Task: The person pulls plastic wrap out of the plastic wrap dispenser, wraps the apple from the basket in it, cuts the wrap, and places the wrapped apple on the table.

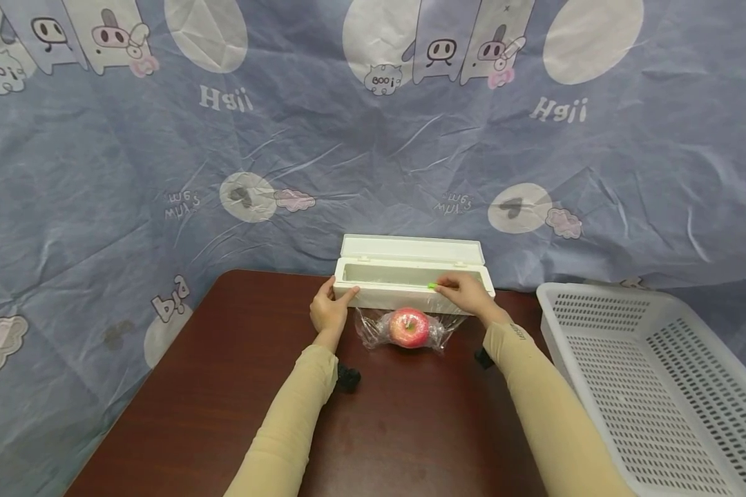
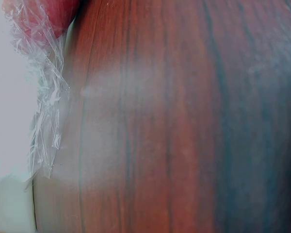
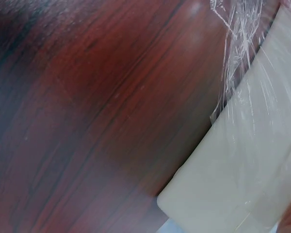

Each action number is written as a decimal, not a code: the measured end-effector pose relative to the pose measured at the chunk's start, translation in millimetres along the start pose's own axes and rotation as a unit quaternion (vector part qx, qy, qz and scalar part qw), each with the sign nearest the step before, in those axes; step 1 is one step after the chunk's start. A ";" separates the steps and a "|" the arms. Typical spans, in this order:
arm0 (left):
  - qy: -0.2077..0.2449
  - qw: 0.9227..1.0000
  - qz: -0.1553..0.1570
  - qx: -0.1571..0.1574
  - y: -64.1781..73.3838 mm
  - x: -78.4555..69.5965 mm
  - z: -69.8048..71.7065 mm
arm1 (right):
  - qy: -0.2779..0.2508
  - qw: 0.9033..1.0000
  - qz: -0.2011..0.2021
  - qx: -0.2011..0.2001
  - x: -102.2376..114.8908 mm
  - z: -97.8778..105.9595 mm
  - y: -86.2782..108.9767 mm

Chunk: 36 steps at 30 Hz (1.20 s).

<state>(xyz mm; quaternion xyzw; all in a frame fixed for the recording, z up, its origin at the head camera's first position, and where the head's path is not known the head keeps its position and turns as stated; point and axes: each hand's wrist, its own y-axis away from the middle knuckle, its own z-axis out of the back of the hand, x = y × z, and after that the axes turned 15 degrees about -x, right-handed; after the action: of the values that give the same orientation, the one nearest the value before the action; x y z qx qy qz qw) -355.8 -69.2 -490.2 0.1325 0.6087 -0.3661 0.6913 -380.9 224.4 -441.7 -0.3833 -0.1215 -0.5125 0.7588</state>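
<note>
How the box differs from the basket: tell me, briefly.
The box has a plain, solid front; the basket has rows of holes. The box is long and narrow; the basket is much broader. The left hand holds the box; no hand touches the basket. Both are whitish and open on top.

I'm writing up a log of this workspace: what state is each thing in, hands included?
White box: open
Lid: swung back behind the opening
Left hand: grips the box's left end
Right hand: pinches the green tab
Green tab: held at the box's front rim
Apple: at least partly wrapped in clear film
Clear film: crumpled on both sides of the apple
Basket: upright, open-topped
</note>
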 end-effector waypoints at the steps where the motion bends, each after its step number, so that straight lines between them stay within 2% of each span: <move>1: -0.001 1.000 0.001 0.001 0.0 0.1 0.2 | 0.000 1.000 0.000 0.000 -1.0 0.5 0.3; 10: -0.007 1.000 0.008 0.001 -0.2 -1.2 0.3 | -0.018 0.999 0.035 -0.021 -7.0 7.4 2.0; 21: -0.001 1.000 0.003 -0.002 -0.2 -1.4 0.3 | 0.002 1.000 0.018 -0.017 -15.1 19.5 6.6; 28: -0.006 1.000 0.005 0.000 -0.9 0.0 -0.1 | 0.012 1.000 -0.014 -0.010 -19.2 25.8 10.3; 36: 0.005 1.000 0.005 0.003 -1.0 0.8 -0.1 | 0.020 1.000 0.009 -0.022 -21.8 29.0 10.7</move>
<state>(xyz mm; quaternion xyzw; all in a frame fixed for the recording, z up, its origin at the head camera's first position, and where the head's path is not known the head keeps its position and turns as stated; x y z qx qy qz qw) -356.6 -70.1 -490.7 0.1399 0.6103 -0.3639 0.6896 -375.2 261.8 -439.6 -0.3910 -0.0917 -0.5158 0.7568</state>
